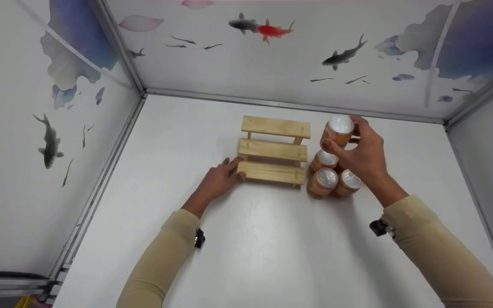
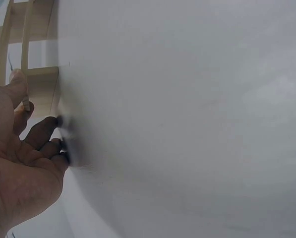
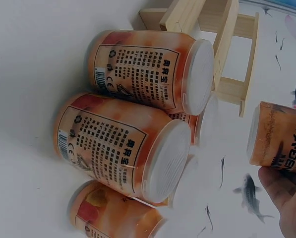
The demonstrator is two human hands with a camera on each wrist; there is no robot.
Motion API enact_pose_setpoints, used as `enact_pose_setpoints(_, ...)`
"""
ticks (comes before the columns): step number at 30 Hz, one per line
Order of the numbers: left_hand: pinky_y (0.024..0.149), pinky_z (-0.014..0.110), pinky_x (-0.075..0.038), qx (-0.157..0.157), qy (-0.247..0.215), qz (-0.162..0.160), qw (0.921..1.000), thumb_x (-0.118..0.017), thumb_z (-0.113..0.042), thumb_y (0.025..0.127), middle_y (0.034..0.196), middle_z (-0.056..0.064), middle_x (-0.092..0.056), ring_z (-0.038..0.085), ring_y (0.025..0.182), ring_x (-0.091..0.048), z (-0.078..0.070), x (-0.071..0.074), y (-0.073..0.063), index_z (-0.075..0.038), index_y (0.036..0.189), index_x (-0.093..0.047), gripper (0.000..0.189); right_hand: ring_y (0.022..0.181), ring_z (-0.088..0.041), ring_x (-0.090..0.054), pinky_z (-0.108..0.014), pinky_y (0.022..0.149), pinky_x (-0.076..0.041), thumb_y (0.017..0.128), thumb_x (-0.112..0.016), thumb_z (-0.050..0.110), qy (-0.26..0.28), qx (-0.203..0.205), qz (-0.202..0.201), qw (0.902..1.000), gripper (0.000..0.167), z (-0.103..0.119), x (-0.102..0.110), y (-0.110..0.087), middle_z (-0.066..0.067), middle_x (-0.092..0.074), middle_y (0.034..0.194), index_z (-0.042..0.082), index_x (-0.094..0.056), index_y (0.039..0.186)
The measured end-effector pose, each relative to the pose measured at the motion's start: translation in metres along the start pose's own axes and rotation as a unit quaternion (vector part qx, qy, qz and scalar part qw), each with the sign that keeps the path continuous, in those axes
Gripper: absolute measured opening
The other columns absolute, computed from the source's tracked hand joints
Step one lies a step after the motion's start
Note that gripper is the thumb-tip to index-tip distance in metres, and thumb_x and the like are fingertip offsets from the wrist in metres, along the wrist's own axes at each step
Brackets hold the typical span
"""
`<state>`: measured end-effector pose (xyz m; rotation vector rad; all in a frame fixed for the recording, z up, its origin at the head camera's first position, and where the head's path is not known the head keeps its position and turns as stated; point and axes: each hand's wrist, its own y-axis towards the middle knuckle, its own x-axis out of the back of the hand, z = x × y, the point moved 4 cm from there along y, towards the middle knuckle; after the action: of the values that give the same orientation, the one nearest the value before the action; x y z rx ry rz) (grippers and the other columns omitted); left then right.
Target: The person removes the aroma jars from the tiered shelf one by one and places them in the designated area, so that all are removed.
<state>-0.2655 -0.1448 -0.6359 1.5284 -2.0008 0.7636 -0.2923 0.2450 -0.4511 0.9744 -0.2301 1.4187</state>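
Observation:
A three-tier wooden step rack [image 1: 273,149] stands on the white table. My left hand [image 1: 221,180] pinches the left end of its lowest board. The left wrist view shows the thumb above that board [image 2: 26,59] and a finger beneath it. My right hand [image 1: 366,156] holds an orange-labelled can [image 1: 337,131] with a silvery lid, raised above the other cans. Below it, several matching cans [image 1: 322,185] stand upright in a close group right of the rack. In the right wrist view, the held can [image 3: 276,138] is apart from the standing cans [image 3: 133,69].
White panels printed with fish [image 1: 268,31] rise behind the table and on both sides. A metal rail [image 1: 229,100] runs along the table's back edge, close behind the rack. Bare white tabletop [image 1: 250,248] lies between my forearms.

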Motion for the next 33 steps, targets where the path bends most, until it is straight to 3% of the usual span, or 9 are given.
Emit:
enact_pose_setpoints(3,0.129,0.072,-0.033,0.001,0.008,0.001,1.0000,-0.053,-0.085,0.099,0.175,0.026,-0.040,0.056,0.159,-0.041,0.004,-0.002,0.004,-0.036,0.169,-0.047,0.086,0.117,-0.036,-0.075,-0.053,0.093,-0.064,0.092,-0.093,0.024,-0.005,-0.002,-0.005,1.0000,0.076,-0.004,0.006,-0.006,-0.021,-0.073,0.132,-0.003,-0.054,0.152)
enact_pose_setpoints(6,0.129,0.070,-0.035,0.002,0.022,0.002,0.9998,-0.049,-0.090,0.095,0.175,0.024,-0.039,0.054,0.159,-0.041,0.009,-0.004,0.007,-0.037,0.170,-0.046,0.092,0.117,-0.036,-0.076,-0.028,0.093,-0.064,0.092,-0.093,0.025,-0.014,-0.003,-0.009,0.9999,0.076,-0.007,0.011,-0.012,-0.021,-0.073,0.131,-0.003,-0.054,0.151)
enact_pose_setpoints(10,0.129,0.066,-0.038,0.010,0.026,0.008,0.9996,-0.044,-0.096,0.090,0.176,0.025,-0.037,0.055,0.159,-0.041,0.012,-0.005,0.009,-0.038,0.170,-0.045,0.099,0.116,-0.036,-0.075,0.000,0.089,-0.047,0.091,-0.094,0.025,-0.009,-0.010,-0.018,0.9998,0.075,-0.013,0.018,-0.019,-0.021,-0.074,0.130,-0.002,-0.055,0.149)
enact_pose_setpoints(22,0.128,0.065,-0.040,0.010,0.015,0.007,0.9998,-0.049,-0.092,0.094,0.176,0.026,-0.036,0.054,0.160,-0.040,0.008,-0.003,0.007,-0.038,0.170,-0.045,0.093,0.114,-0.038,-0.074,0.001,0.086,-0.045,0.088,-0.096,0.017,-0.002,-0.037,-0.043,0.9984,0.074,-0.030,0.036,-0.043,-0.023,-0.073,0.131,-0.001,-0.058,0.148)
enact_pose_setpoints(30,0.132,0.067,-0.032,0.041,-0.016,0.015,0.9989,-0.062,-0.065,0.107,0.178,0.026,-0.032,0.056,0.163,-0.032,-0.030,0.015,-0.019,-0.033,0.171,-0.044,0.073,0.114,-0.029,-0.071,-0.001,0.087,-0.047,0.089,-0.095,0.018,-0.013,-0.059,-0.051,0.9969,0.073,-0.039,0.044,-0.056,-0.021,-0.074,0.132,-0.003,-0.057,0.148)
enact_pose_setpoints(33,0.131,0.067,-0.033,0.036,-0.012,0.007,0.9992,-0.061,-0.066,0.107,0.177,0.027,-0.033,0.057,0.162,-0.033,-0.030,0.016,-0.019,-0.032,0.171,-0.045,0.074,0.116,-0.035,-0.073,0.001,0.087,-0.045,0.090,-0.094,0.019,-0.021,-0.063,-0.050,0.9965,0.074,-0.042,0.047,-0.061,-0.024,-0.073,0.134,-0.004,-0.056,0.149)
